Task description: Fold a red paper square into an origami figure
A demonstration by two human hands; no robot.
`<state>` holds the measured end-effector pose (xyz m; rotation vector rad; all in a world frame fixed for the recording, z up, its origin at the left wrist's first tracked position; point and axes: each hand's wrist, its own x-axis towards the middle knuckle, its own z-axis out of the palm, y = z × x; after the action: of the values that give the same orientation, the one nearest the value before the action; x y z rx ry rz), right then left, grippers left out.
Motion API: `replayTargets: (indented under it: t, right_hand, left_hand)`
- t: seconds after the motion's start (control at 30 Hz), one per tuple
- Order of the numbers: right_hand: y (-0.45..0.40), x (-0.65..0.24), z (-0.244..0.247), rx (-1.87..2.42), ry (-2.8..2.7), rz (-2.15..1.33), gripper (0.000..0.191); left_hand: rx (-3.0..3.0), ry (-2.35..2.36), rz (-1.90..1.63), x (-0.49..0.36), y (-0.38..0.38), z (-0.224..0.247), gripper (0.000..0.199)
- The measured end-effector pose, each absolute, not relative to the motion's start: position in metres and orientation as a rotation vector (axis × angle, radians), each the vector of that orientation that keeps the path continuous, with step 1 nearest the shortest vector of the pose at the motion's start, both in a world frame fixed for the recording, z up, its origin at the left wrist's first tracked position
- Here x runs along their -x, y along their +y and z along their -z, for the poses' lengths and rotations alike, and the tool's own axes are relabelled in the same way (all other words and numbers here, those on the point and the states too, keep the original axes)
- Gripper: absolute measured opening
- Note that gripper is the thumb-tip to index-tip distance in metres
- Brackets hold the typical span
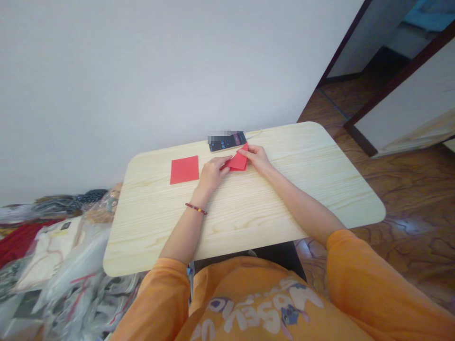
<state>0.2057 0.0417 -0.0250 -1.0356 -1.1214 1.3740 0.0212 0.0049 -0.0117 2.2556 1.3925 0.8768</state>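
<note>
A folded sheet of red paper [239, 164] is held between both hands over the middle of the table. My left hand [213, 173] pinches its left corner, fingers closed on the edge. At the upper right, my right hand [259, 159] grips the same paper with thumb and fingers near its tip. A flat red square of paper [184, 170], perhaps a stack, lies on the table to the left, apart from my left hand. Just behind the folded paper lies a phone [227, 142] with its screen lit.
The pale wood-grain table [249, 208] has rounded corners and stands by a white wall [170, 71]. A white cable [254, 135] runs from the phone's right end. Bagged clothes [78, 274] are piled at the left. Wooden floor [401, 189] and a doorway are at the right.
</note>
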Motion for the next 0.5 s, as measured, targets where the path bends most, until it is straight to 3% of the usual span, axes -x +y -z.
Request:
replayTargets:
  t: [0.3, 0.5]
  right_hand:
    - [0.031, -0.201, 0.017, 0.971, -1.298, -1.287, 0.058]
    - [0.025, -0.202, 0.022, 0.887, -1.692, -1.020, 0.049]
  left_hand:
    - [-1.887, 1.681, -1.120, -0.029, 0.004, 0.013, 0.030]
    - [-1.627, 1.664, -1.239, -0.030, 0.007, 0.013, 0.030]
